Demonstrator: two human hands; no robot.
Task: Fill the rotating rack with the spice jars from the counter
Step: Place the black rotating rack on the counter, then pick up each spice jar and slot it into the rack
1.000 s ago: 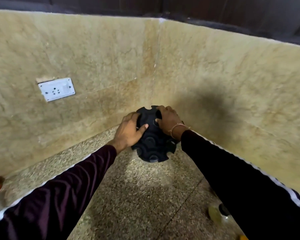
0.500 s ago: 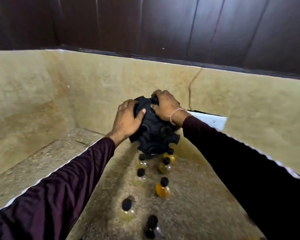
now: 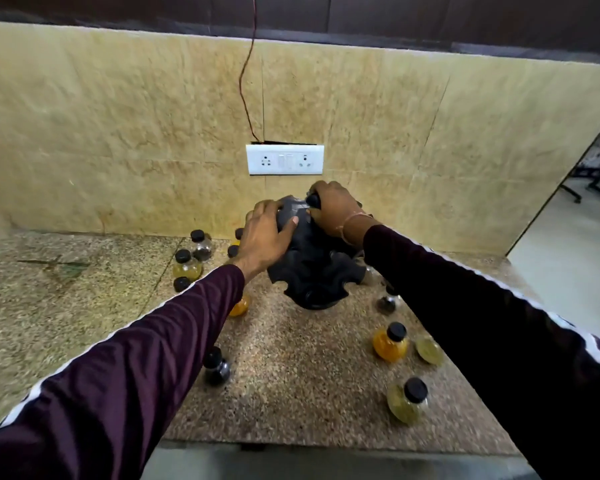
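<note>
The black rotating rack [image 3: 314,271] is held between both hands just above or on the speckled counter [image 3: 291,393], near the back wall. My left hand [image 3: 267,235] grips its left upper side. My right hand [image 3: 335,207] grips its top. Its visible slots hold no jars. Small round spice jars with black caps lie scattered around it: an orange one [image 3: 390,342], a yellow-green one [image 3: 407,400], a dark one [image 3: 216,368], a yellow one [image 3: 186,265] and several more partly hidden by my arms.
A white socket plate [image 3: 284,159] with a thin red wire [image 3: 245,81] sits on the beige wall behind the rack. The counter's front edge [image 3: 326,448] is close to me, and its right end [image 3: 520,271] drops to the floor.
The view has swung right from the counter's corner to the stretch with the jars. Both hands carried the rack along and lowered it among the jars.
</note>
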